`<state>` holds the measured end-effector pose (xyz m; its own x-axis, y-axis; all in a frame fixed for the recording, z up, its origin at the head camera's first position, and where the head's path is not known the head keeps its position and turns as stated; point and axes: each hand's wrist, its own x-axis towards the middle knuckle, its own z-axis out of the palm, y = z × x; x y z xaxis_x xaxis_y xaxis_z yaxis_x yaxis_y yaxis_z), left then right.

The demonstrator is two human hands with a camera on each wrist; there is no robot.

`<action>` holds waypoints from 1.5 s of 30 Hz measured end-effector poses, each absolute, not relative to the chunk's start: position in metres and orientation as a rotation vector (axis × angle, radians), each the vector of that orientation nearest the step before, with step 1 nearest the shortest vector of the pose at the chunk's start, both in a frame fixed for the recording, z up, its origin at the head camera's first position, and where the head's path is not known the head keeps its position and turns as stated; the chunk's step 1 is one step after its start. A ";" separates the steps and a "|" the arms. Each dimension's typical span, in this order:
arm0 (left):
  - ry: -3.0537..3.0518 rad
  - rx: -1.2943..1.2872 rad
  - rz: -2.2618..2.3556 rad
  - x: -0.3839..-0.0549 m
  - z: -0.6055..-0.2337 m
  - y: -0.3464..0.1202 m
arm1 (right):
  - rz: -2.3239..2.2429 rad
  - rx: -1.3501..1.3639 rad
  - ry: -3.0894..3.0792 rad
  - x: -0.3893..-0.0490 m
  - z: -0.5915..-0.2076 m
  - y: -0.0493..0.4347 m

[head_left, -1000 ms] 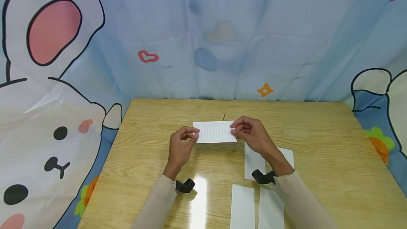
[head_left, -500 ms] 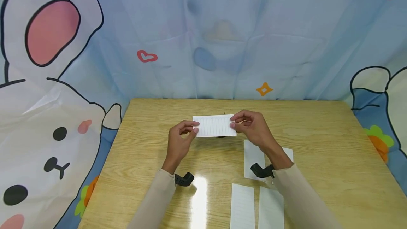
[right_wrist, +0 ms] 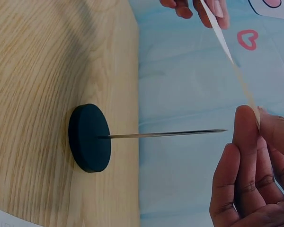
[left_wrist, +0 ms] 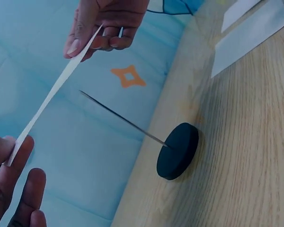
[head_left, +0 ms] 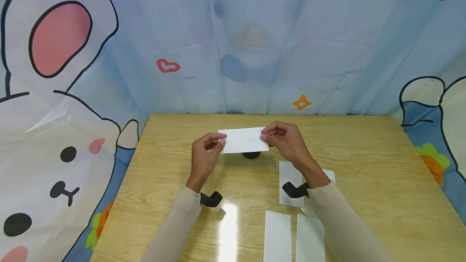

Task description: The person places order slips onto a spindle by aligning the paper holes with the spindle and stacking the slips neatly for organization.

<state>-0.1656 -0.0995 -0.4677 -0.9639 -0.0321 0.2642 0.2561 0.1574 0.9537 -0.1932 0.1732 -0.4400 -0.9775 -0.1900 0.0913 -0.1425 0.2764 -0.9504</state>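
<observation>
A ruled white paper slip (head_left: pixel 243 141) is stretched between both hands. My left hand (head_left: pixel 205 155) pinches its left end between thumb and fingers, and my right hand (head_left: pixel 289 142) pinches the right end. Below the slip stands a bill spike (head_left: pixel 251 155) with a round black base; the head view shows only that base, the paper covering the rest. In the left wrist view the thin metal spike (left_wrist: pixel 125 118) rises from the base, its tip bare and a little under the slip. The right wrist view also shows the paper (right_wrist: pixel 232 60) above the pointed tip.
More white slips lie on the wooden table (head_left: pixel 160 181) to the right: one (head_left: pixel 290 175) by my right wrist, another (head_left: pixel 329 174) partly behind it, and two nearer slips (head_left: pixel 277 235) side by side. A printed blue curtain (head_left: pixel 196 92) hangs behind the table.
Both hands have lifted the slip up and away from me, slightly left at the end. The black base has come into sight under the paper's lower edge, while the spike's tip has become covered.
</observation>
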 end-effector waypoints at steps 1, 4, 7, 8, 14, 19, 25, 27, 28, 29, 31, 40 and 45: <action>-2.200 -0.208 -1.889 -0.167 -0.467 -0.099 | -1.845 -0.323 2.475 -0.194 -0.439 0.172; -2.170 -0.187 -1.892 -0.171 -0.466 -0.097 | -1.867 -0.316 2.476 -0.197 -0.439 0.170; -2.140 -0.180 -1.912 -0.175 -0.466 -0.094 | -1.899 -0.277 2.485 -0.200 -0.440 0.168; -2.131 -0.177 -1.920 -0.177 -0.466 -0.094 | -1.908 -0.262 2.489 -0.201 -0.440 0.167; -2.100 -0.145 -1.955 -0.183 -0.468 -0.090 | -1.942 -0.178 2.498 -0.208 -0.443 0.162; -2.103 -0.112 -1.958 -0.186 -0.469 -0.089 | -1.930 -0.155 2.505 -0.210 -0.444 0.160; -2.094 -0.079 -1.984 -0.188 -0.469 -0.088 | -1.916 -0.119 2.496 -0.213 -0.448 0.160; -2.097 -0.076 -1.990 -0.188 -0.471 -0.088 | -1.912 -0.100 2.489 -0.213 -0.450 0.161; -2.101 -0.076 -1.993 -0.188 -0.471 -0.088 | -1.909 -0.091 2.485 -0.214 -0.450 0.161; -2.104 -0.077 -1.995 -0.188 -0.472 -0.088 | -1.905 -0.082 2.482 -0.214 -0.451 0.161; -2.115 -0.075 -1.998 -0.189 -0.473 -0.088 | -1.897 -0.067 2.480 -0.214 -0.452 0.162; -2.127 -0.065 -1.978 -0.192 -0.471 -0.088 | -1.905 -0.080 2.486 -0.217 -0.447 0.161; -2.128 -0.052 -1.991 -0.193 -0.471 -0.088 | -1.894 -0.049 2.480 -0.218 -0.449 0.160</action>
<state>-0.1928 -0.0884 -0.4712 -0.9738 -0.1280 0.1881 0.1792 0.0778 0.9807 -0.2181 0.1603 -0.4486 -0.9993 -0.0378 0.0027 -0.0126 0.2630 -0.9647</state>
